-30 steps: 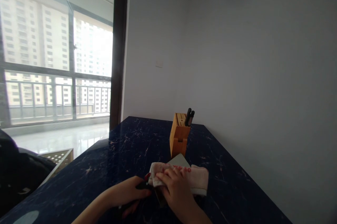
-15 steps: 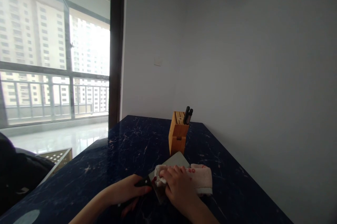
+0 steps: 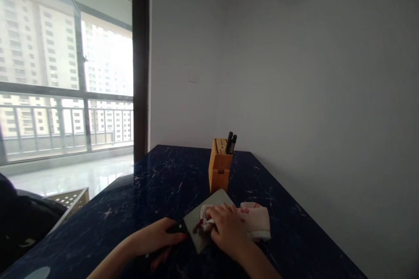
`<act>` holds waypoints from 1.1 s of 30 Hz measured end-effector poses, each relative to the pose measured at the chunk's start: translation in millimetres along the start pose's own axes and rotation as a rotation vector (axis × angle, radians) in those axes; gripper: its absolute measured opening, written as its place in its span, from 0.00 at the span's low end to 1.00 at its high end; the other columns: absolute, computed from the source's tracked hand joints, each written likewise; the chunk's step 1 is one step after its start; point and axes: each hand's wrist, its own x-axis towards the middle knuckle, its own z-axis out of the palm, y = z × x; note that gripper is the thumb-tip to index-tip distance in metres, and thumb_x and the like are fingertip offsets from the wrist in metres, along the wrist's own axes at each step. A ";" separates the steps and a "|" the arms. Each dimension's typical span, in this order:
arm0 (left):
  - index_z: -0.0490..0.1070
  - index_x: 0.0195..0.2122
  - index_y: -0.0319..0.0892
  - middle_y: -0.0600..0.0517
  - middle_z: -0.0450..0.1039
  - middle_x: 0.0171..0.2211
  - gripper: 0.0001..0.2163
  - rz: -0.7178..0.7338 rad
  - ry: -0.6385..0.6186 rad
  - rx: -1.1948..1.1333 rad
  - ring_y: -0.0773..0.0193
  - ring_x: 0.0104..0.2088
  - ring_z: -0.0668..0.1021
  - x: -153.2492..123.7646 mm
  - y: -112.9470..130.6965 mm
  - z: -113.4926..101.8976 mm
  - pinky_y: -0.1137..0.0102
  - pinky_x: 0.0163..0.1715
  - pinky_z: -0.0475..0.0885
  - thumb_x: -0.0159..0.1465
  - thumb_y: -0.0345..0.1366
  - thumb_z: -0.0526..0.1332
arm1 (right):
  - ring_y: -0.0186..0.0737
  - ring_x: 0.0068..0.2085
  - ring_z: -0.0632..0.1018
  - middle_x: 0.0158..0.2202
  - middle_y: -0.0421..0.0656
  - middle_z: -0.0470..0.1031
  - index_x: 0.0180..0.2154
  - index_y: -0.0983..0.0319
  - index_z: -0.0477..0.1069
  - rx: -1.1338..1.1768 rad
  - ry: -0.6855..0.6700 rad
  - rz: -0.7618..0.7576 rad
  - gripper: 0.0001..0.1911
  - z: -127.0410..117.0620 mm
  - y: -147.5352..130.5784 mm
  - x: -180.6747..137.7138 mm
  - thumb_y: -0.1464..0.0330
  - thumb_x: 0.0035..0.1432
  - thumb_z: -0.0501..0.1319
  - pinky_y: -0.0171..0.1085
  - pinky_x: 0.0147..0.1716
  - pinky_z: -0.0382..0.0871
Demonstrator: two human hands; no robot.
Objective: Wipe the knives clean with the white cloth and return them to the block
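My left hand (image 3: 161, 238) is closed around the black handle (image 3: 176, 228) of a cleaver (image 3: 194, 223). Its broad grey blade points away to the right, flat side up, above the dark table. On the blade, my right hand (image 3: 228, 230) presses a folded pale pink cloth (image 3: 257, 221) with red marks, its fingers curled over the cloth's left part. The cloth's loose end reaches out to the right past the hand. Cloth and fingers hide the blade's right part. A reddish reflection shows on the metal beside the cloth.
Just beyond the blade stands a wooden knife block (image 3: 220, 167) with black-handled tools (image 3: 231, 143) in its top. The dark blue marbled table (image 3: 163, 174) meets a grey wall at the right and back. A dark bulky item (image 3: 26, 222) and a perforated crate (image 3: 70, 202) are at left.
My right hand and the cloth have slid a little to the right across the blade, baring more metal near the handle. My left hand keeps its grip on the cleaver.
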 end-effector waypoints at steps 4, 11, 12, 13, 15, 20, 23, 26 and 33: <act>0.65 0.30 0.38 0.56 0.65 0.12 0.21 -0.013 0.002 0.008 0.71 0.09 0.65 1.4 -1.7 0.0 0.78 0.07 0.58 0.53 0.54 0.54 | 0.37 0.39 0.66 0.35 0.39 0.69 0.34 0.59 0.64 -0.034 0.016 0.109 0.09 4.3 14.0 3.4 0.73 0.48 0.52 0.36 0.39 0.51; 0.65 0.27 0.38 0.56 0.65 0.13 0.22 0.010 0.038 0.048 0.71 0.10 0.66 2.7 -3.4 -0.6 0.78 0.09 0.58 0.52 0.56 0.54 | 0.36 0.37 0.66 0.32 0.38 0.68 0.30 0.59 0.63 0.034 -0.046 -0.072 0.06 7.0 -6.3 -3.1 0.72 0.46 0.53 0.35 0.39 0.52; 0.65 0.27 0.38 0.56 0.65 0.12 0.22 0.008 0.042 0.053 0.72 0.10 0.65 2.6 -3.0 -0.8 0.78 0.08 0.58 0.52 0.56 0.54 | 0.36 0.38 0.66 0.33 0.38 0.68 0.31 0.59 0.63 0.045 -0.044 -0.070 0.07 6.8 -6.4 -2.5 0.72 0.46 0.53 0.34 0.39 0.52; 0.65 0.27 0.38 0.56 0.65 0.12 0.22 0.004 0.044 0.053 0.72 0.10 0.65 2.4 -2.6 -1.0 0.78 0.08 0.57 0.52 0.56 0.54 | 0.36 0.39 0.66 0.34 0.38 0.68 0.32 0.59 0.64 0.050 -0.036 -0.055 0.07 6.8 -4.3 -1.4 0.72 0.47 0.53 0.34 0.39 0.52; 0.66 0.28 0.38 0.57 0.65 0.13 0.22 -0.002 0.040 0.051 0.72 0.10 0.65 1.9 -1.5 -1.5 0.78 0.08 0.57 0.52 0.56 0.54 | 0.38 0.41 0.66 0.36 0.39 0.69 0.35 0.58 0.64 0.038 0.008 0.003 0.09 7.7 5.1 2.3 0.72 0.49 0.52 0.35 0.40 0.52; 0.67 0.31 0.38 0.57 0.65 0.13 0.21 -0.006 0.012 0.034 0.71 0.10 0.65 0.2 1.0 -2.1 0.78 0.08 0.57 0.53 0.54 0.54 | 0.42 0.42 0.66 0.41 0.42 0.69 0.41 0.58 0.65 -0.077 0.135 0.178 0.16 12.5 29.3 9.3 0.75 0.49 0.51 0.39 0.40 0.51; 0.66 0.28 0.39 0.57 0.65 0.13 0.20 -0.012 0.008 0.010 0.71 0.10 0.65 0.8 -0.3 -1.8 0.77 0.08 0.58 0.53 0.54 0.54 | 0.41 0.41 0.66 0.38 0.41 0.70 0.37 0.58 0.66 -0.054 0.119 0.115 0.12 11.3 20.7 8.5 0.74 0.49 0.52 0.39 0.40 0.50; 0.66 0.26 0.39 0.56 0.65 0.13 0.20 -0.004 0.014 0.022 0.71 0.10 0.66 1.2 -0.9 -1.6 0.77 0.08 0.58 0.53 0.54 0.55 | 0.39 0.41 0.66 0.38 0.39 0.69 0.37 0.56 0.66 0.009 0.083 -0.015 0.11 7.8 0.2 6.5 0.72 0.51 0.53 0.38 0.40 0.50; 0.66 0.26 0.39 0.56 0.66 0.13 0.17 -0.004 0.024 0.051 0.71 0.11 0.66 -3.4 7.4 -1.2 0.77 0.09 0.58 0.54 0.50 0.55 | 0.42 0.47 0.64 0.47 0.40 0.66 0.53 0.49 0.57 -0.154 0.094 0.027 0.20 14.1 6.6 11.5 0.66 0.58 0.51 0.40 0.42 0.51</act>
